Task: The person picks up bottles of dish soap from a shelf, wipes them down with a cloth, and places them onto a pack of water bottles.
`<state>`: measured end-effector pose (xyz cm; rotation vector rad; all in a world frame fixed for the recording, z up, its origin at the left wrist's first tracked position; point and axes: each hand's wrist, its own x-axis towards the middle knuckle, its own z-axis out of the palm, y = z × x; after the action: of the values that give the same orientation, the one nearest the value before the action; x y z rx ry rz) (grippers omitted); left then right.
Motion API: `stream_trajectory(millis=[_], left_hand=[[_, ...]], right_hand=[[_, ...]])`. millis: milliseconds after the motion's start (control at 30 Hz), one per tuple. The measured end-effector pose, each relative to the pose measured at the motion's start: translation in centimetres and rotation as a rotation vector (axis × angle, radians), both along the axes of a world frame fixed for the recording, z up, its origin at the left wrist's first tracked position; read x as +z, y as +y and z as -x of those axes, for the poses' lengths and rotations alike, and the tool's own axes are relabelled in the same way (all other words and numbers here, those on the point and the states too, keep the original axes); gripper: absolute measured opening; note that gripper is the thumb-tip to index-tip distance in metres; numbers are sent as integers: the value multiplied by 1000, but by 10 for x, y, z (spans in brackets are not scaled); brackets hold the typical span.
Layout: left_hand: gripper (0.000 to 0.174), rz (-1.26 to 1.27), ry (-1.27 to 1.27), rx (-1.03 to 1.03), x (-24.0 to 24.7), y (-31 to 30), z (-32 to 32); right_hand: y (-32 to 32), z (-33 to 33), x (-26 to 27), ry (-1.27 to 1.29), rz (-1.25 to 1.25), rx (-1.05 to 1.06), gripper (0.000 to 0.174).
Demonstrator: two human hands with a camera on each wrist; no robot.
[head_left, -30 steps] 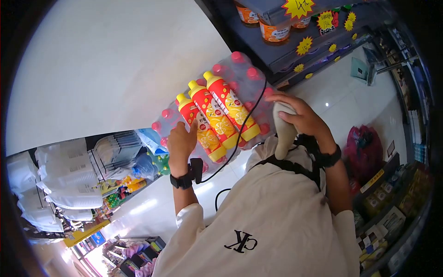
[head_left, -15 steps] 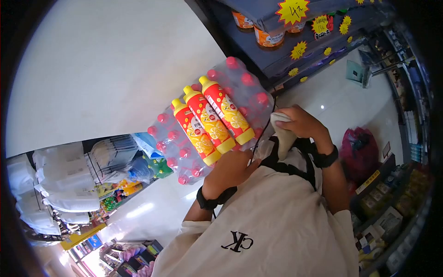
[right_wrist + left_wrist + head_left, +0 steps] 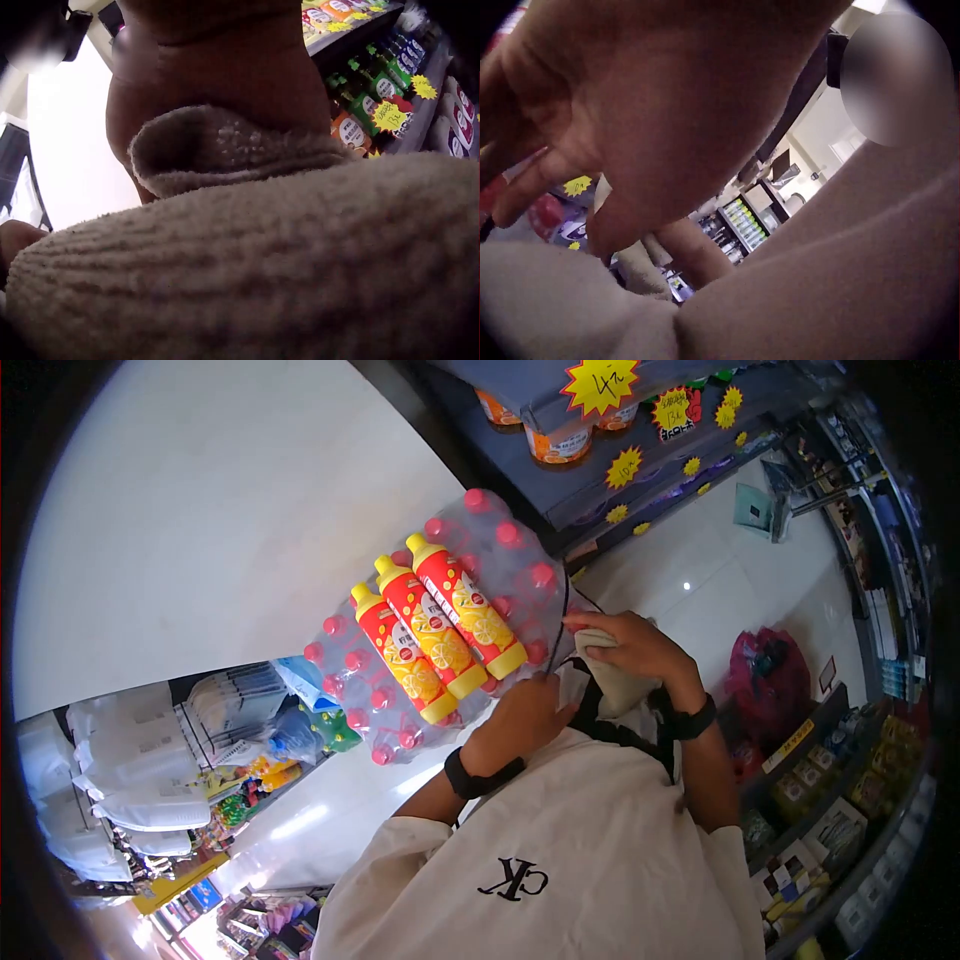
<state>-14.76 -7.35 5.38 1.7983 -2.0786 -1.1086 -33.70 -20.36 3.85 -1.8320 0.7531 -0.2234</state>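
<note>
Three red-and-yellow bottles [image 3: 433, 626] lie side by side on a shrink-wrapped pack of bottles with pink caps [image 3: 480, 525]. The left hand [image 3: 515, 725], just below the pack in the head view, has its fingers bent around the lower end of a black cable [image 3: 559, 635]; their tips are partly hidden. Knitted beige cloth [image 3: 625, 692] is gripped by the right hand [image 3: 640, 652], beside the pack's right end. In the right wrist view the cloth [image 3: 247, 255] fills the lower part. The left wrist view shows the left hand [image 3: 645, 97] close to the shirt.
A white surface [image 3: 220, 500] borders the pack. Dark shelving with jars [image 3: 558, 444] and yellow price tags [image 3: 623, 466] stands at the upper right. Packaged goods [image 3: 130, 740] are at the left, a dark red bag [image 3: 768, 680] at the right.
The left hand has moved from the bottles to the right, below the pack, and taken hold of the cable. The cable no longer crosses the bottles. The right hand still holds the cloth, now lower.
</note>
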Motion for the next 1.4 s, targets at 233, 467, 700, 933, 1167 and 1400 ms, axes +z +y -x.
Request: stream_trajectory(millis=[233, 467, 700, 933, 1167, 1400], left_hand=[[24, -94, -25, -477, -1, -59, 14], [22, -66, 100, -571, 8, -115, 52], [9, 831, 348, 552, 125, -259, 25], [51, 972, 575, 803, 169, -387, -6], [50, 1069, 469, 648, 173, -414, -15], [52, 1209, 534, 532, 163, -324, 16]], right_hand=[[-9, 86, 9, 42, -97, -385, 27], [-7, 192, 4, -23, -73, -617, 28], [3, 257, -1, -242, -241, -1030, 23], [9, 304, -48, -317, -335, -1122, 29], [26, 328, -62, -407, -411, -1168, 25], [21, 327, -79, -730, -414, -1376, 31]])
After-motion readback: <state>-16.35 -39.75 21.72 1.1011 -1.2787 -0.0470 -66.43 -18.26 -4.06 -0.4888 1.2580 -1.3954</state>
